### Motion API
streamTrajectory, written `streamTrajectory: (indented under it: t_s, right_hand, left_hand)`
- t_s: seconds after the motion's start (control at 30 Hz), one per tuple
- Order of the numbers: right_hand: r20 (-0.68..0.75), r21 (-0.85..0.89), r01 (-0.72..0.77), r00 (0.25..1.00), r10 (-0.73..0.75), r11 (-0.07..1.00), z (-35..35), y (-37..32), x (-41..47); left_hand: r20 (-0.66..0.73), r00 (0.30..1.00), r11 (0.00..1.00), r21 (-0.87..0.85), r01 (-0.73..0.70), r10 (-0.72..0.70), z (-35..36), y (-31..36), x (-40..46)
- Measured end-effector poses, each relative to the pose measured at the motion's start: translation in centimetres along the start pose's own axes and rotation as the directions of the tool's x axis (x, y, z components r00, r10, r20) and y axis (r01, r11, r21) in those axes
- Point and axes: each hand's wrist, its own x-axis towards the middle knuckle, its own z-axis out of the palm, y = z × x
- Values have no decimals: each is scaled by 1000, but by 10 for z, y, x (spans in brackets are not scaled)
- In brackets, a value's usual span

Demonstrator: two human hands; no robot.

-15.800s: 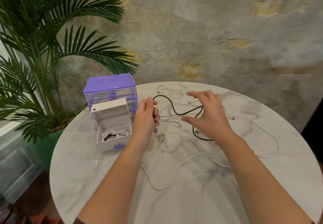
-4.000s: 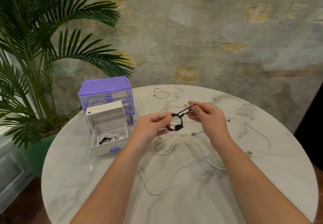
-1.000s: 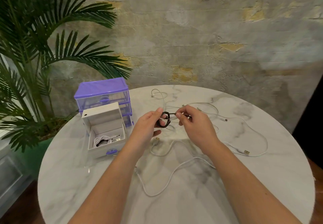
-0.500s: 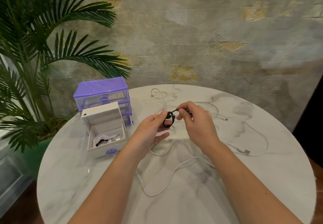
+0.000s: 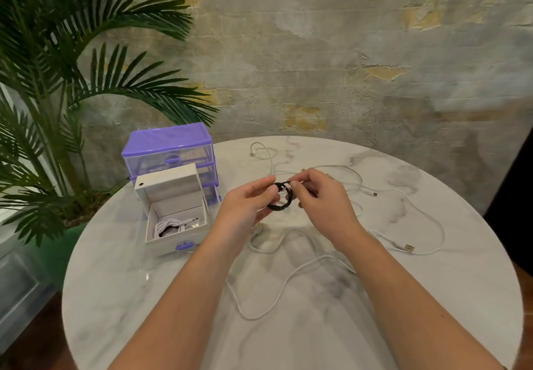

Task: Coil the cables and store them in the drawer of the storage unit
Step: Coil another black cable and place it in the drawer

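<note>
I look down on the round white marble table (image 5: pixel 432 297), where several loose white cables (image 5: pixel 288 280) sprawl across the middle and right. At its far left stands the purple translucent plastic drawer unit (image 5: pixel 167 150); its pulled-out white drawer (image 5: pixel 176 242) sits open toward me with one coiled white cable (image 5: pixel 170 226) already inside and, I judge, room for more.

Above the table's middle my left hand (image 5: pixel 245 205) pinches the small coiled black cable (image 5: pixel 281 198) at its left rim, while my right hand (image 5: pixel 320 196) pinches the coil's top, apparently at the free end.

To finish well, I judge the tail should be tucked through or around the loops while the left pinch keeps them stacked; otherwise the springy coil may open before reaching the drawer.
</note>
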Motion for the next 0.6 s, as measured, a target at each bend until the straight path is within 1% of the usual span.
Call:
streamTrajectory:
  t_s: [0.07, 0.1, 0.17, 0.2, 0.23, 0.3, 0.4, 0.5, 0.6]
  right_hand:
    - [3, -63, 52, 999, -51, 997, -2, 0, 1]
    - [-6, -141, 99, 995, -101, 985, -4, 0, 1]
    - [-47, -336, 182, 977, -209, 924, -7, 2, 2]
    - [-69, -400, 194, 968, -240, 896, -9, 3, 3]
    - [-81, -427, 188, 966, -244, 884, -11, 5, 4]
    - [-67, -388, 150, 979, -190, 909, -13, 9, 6]
    - [-18, -260, 102, 994, -111, 960, -12, 7, 6]
    - [-25, -177, 59, 998, -65, 982, -7, 4, 4]
    - [-30, -27, -93, 995, 92, 995, -7, -1, 3]
  left_hand:
    - [-2, 1000, 999, -32, -6, 6, -1, 1, -1]
    - [4, 1000, 998, -56, -1, 1, -2, 1, -1]
    - [18, 1000, 992, -127, 21, -19, -2, 3, -2]
    - [23, 999, 985, -171, 36, -32, -2, 3, -1]
    - [24, 999, 975, -214, 50, -45, -2, 4, -1]
    - [21, 998, 960, -271, 69, -66, -3, 5, 0]
    - [25, 996, 950, -301, 87, -83, -4, 6, 0]
    - [31, 995, 945, -311, 104, -99, -4, 7, -1]
    - [32, 992, 940, -319, 123, -119, -4, 7, -1]
